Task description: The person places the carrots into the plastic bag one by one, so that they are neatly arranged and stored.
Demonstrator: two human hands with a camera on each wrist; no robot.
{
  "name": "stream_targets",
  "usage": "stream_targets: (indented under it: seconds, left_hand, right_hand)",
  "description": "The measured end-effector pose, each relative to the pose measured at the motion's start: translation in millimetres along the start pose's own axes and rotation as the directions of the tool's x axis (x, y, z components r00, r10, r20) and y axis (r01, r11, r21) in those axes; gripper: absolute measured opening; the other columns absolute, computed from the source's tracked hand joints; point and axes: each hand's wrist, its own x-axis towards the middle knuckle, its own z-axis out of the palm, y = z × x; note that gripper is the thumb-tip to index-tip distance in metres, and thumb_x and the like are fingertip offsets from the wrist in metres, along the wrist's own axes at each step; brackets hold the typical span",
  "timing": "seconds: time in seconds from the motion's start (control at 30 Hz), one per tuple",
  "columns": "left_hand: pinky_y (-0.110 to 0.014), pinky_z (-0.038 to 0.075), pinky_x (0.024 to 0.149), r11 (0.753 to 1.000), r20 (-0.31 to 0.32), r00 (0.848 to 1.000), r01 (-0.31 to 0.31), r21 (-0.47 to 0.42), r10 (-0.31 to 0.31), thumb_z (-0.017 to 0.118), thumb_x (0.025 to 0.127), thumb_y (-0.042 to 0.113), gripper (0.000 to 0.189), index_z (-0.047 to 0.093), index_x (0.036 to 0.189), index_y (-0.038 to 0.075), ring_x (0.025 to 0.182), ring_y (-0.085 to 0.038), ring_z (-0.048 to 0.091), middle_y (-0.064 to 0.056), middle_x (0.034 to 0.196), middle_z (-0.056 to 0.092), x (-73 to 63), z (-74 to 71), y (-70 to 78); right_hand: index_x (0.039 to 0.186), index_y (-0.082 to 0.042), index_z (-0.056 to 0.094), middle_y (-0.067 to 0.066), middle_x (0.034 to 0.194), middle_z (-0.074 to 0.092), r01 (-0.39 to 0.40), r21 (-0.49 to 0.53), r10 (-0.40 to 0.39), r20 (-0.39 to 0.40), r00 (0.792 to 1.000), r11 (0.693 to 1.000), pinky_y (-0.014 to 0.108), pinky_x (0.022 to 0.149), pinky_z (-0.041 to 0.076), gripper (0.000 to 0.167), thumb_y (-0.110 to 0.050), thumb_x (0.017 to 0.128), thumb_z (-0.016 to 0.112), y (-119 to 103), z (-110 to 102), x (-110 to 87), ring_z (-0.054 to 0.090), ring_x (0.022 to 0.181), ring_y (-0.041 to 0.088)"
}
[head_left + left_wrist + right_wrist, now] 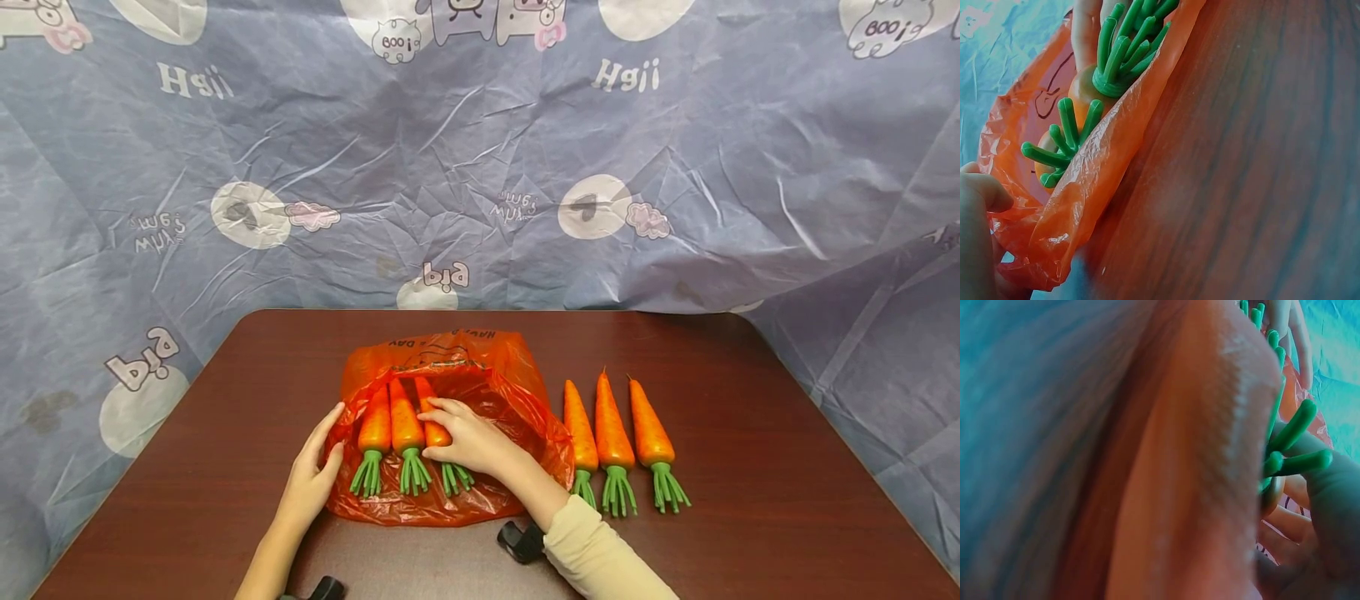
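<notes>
A red-orange plastic bag [510, 400] lies with its mouth spread toward me. Inside it three toy carrots sit side by side, green tops toward me: a left carrot [375, 429], a middle carrot [406, 425] and a right carrot [437, 433]. My right hand [472, 437] reaches over the bag and grips the right carrot, fingers across its body and thumb near its green top. At the bag's left edge, my left hand [311, 475] holds the plastic between thumb and fingers; the left wrist view shows the thumb [988, 190] over the crumpled film.
Three more carrots [615, 433] lie in a row on the brown table [750, 500], just right of the bag. Behind the table hangs a blue printed cloth [450, 150]. Black wrist devices [521, 542] show beside both forearms.
</notes>
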Motion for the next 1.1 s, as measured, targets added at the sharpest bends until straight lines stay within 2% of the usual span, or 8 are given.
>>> stream_targets:
  seconds: [0.23, 0.4, 0.6, 0.67, 0.8, 0.93, 1.03, 1.1]
  left_hand:
    - [0.002, 0.019, 0.097, 1.0, 0.006, 1.0, 0.019, -0.004, -0.019, 0.05, 0.089, 0.0, 0.053, 0.039, 0.138, 0.017, 0.122, 0.019, 0.026, -0.017, 0.139, 0.041, -0.1, -0.1, 1.0]
    - [0.002, 0.019, 0.097, 1.0, 0.004, 1.0, 0.018, -0.005, -0.018, 0.051, 0.088, -0.001, 0.054, 0.039, 0.138, 0.017, 0.123, 0.019, 0.026, -0.017, 0.139, 0.041, 0.1, -0.5, 0.9]
    - [0.002, 0.019, 0.098, 1.0, 0.004, 1.0, 0.01, -0.012, -0.01, 0.05, 0.089, 0.0, 0.054, 0.039, 0.138, 0.017, 0.124, 0.017, 0.026, -0.013, 0.14, 0.04, -0.2, -0.3, 0.3]
    - [0.001, 0.02, 0.098, 1.0, -0.004, 1.0, -0.009, -0.009, 0.009, 0.049, 0.089, 0.0, 0.053, 0.039, 0.138, 0.016, 0.125, 0.014, 0.028, -0.011, 0.14, 0.041, -0.1, -0.2, -0.5]
    - [0.001, 0.02, 0.098, 1.0, -0.011, 1.0, -0.028, -0.013, 0.028, 0.049, 0.089, 0.001, 0.052, 0.04, 0.138, 0.015, 0.124, 0.013, 0.029, -0.01, 0.14, 0.041, -0.4, 0.3, -0.9]
    - [0.002, 0.019, 0.098, 1.0, 0.002, 1.0, -0.01, -0.016, 0.01, 0.049, 0.089, 0.0, 0.052, 0.039, 0.138, 0.015, 0.123, 0.017, 0.027, -0.015, 0.139, 0.041, 0.0, 0.5, 0.2]
    - [0.002, 0.019, 0.097, 1.0, 0.004, 1.0, -0.001, -0.005, 0.001, 0.049, 0.089, -0.002, 0.052, 0.04, 0.138, 0.011, 0.122, 0.019, 0.026, -0.018, 0.139, 0.04, 0.8, -0.1, 1.3]
    - [0.003, 0.019, 0.096, 1.0, 0.004, 1.0, 0.011, -0.004, -0.011, 0.049, 0.088, -0.005, 0.051, 0.04, 0.137, 0.007, 0.121, 0.02, 0.025, -0.02, 0.138, 0.04, 0.9, -1.7, 9.9]
  right_hand:
    - [0.134, -0.023, 0.045, 0.001, 0.146, 0.033, -0.04, 0.006, 0.04, 0.023, 0.999, 0.999, 0.057, 0.095, 0.038, 0.058, -0.041, 0.082, 0.062, 1, -9, -8.2, 0.03, 0.135, 0.024]
    - [0.135, -0.024, 0.044, 0.001, 0.147, 0.032, -0.039, 0.012, 0.039, 0.027, 0.999, 0.999, 0.057, 0.097, 0.036, 0.057, -0.042, 0.083, 0.059, 4, -15, -17.5, 0.03, 0.135, 0.024]
    - [0.135, -0.025, 0.044, 0.0, 0.147, 0.033, -0.016, 0.032, 0.016, -0.018, 1.0, 0.999, 0.057, 0.095, 0.037, 0.054, -0.041, 0.085, 0.058, 5, -25, -33.3, 0.031, 0.134, 0.025]
    - [0.136, -0.025, 0.043, -0.001, 0.146, 0.033, -0.009, 0.047, 0.011, -0.039, 0.999, 0.999, 0.057, 0.096, 0.037, 0.053, -0.039, 0.087, 0.057, 3, -30, -39.9, 0.032, 0.134, 0.023]
    - [0.135, -0.026, 0.044, -0.004, 0.143, 0.038, 0.025, 0.064, -0.017, -0.116, 0.993, 0.998, 0.051, 0.099, 0.038, 0.049, -0.034, 0.088, 0.056, 4, -41, -55.6, 0.035, 0.132, 0.021]
    - [0.13, -0.024, 0.05, -0.003, 0.137, 0.045, 0.114, 0.064, -0.097, -0.229, 0.969, 0.991, 0.045, 0.1, 0.039, 0.042, -0.027, 0.089, 0.057, 11, -53, -74.1, 0.041, 0.128, 0.019]
    - [0.127, -0.023, 0.053, -0.001, 0.133, 0.049, 0.176, 0.057, -0.148, -0.325, 0.934, 0.983, 0.043, 0.098, 0.041, 0.039, -0.021, 0.088, 0.057, 19, -61, -89.7, 0.044, 0.124, 0.019]
    - [0.125, -0.022, 0.055, -0.002, 0.131, 0.051, 0.187, 0.041, -0.157, -0.389, 0.908, 0.981, 0.042, 0.097, 0.042, 0.038, -0.016, 0.087, 0.059, 26, -66, -100.5, 0.046, 0.122, 0.018]
